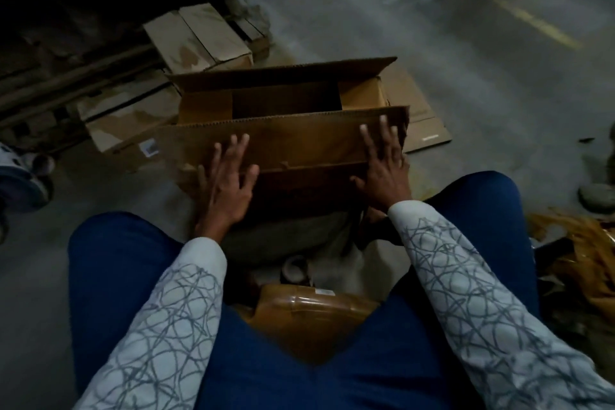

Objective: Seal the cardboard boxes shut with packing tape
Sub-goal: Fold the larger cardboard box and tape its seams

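An open brown cardboard box (286, 103) stands on the floor in front of my knees. Its far flap stands up, its two end flaps are folded in, and its near flap (299, 140) tilts up toward me. My left hand (229, 183) lies flat with spread fingers on the left part of the near flap. My right hand (384, 170) lies flat on the right part of it, fingers reaching the flap's top edge. A roll of packing tape (294, 268) sits on the floor between my legs, partly hidden in the dark.
Closed cardboard boxes (196, 36) lie behind and to the left of the open box. Flattened cardboard (422, 123) lies on the right. A heap of crumpled brown tape (579, 253) is at the right edge. I sit on a brown taped box (309, 313).
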A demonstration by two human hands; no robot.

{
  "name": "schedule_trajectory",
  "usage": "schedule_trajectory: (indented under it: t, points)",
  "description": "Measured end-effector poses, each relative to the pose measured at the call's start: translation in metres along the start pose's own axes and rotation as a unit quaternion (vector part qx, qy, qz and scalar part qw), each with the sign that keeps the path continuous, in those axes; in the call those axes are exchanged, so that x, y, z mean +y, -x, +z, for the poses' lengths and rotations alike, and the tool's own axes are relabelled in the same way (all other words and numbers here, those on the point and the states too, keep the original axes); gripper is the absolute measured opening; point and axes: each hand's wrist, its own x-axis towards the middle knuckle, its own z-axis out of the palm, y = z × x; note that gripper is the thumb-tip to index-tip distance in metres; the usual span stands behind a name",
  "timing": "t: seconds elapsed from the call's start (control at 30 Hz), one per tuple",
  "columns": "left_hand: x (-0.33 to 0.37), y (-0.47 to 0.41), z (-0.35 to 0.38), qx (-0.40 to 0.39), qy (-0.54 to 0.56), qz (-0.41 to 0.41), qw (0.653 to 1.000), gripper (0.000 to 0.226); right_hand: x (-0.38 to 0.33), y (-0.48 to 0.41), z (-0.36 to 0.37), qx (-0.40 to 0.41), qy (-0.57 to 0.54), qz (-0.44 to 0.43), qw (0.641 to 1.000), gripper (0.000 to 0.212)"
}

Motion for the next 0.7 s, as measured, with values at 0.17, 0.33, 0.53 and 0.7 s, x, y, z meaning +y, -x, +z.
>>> schedule_trajectory:
  t: [0.17, 0.33, 0.53, 0.7]
  points:
    - [-0.019, -0.002, 0.013, -0.166, -0.06, -0.063, 0.982, 0.062, 0.011, 0.006, 0.019, -0.175, 0.021, -0.021, 0.984, 0.115]
    - [-0.017, 0.002, 0.021, -0.172, -0.104, -0.049, 0.978, 0.065, 0.014, -0.003, 0.034, -0.24, 0.011, -0.011, 0.971, 0.115]
    - [-0.002, 0.009, 0.04, -0.17, -0.217, -0.007, 0.961, 0.078, 0.013, -0.014, 0.037, -0.265, -0.015, -0.002, 0.964, 0.102]
    - [0.032, -0.014, 0.042, -0.08, -0.263, -0.005, 0.961, 0.056, 0.008, -0.018, 0.035, -0.263, -0.046, 0.004, 0.964, 0.095]
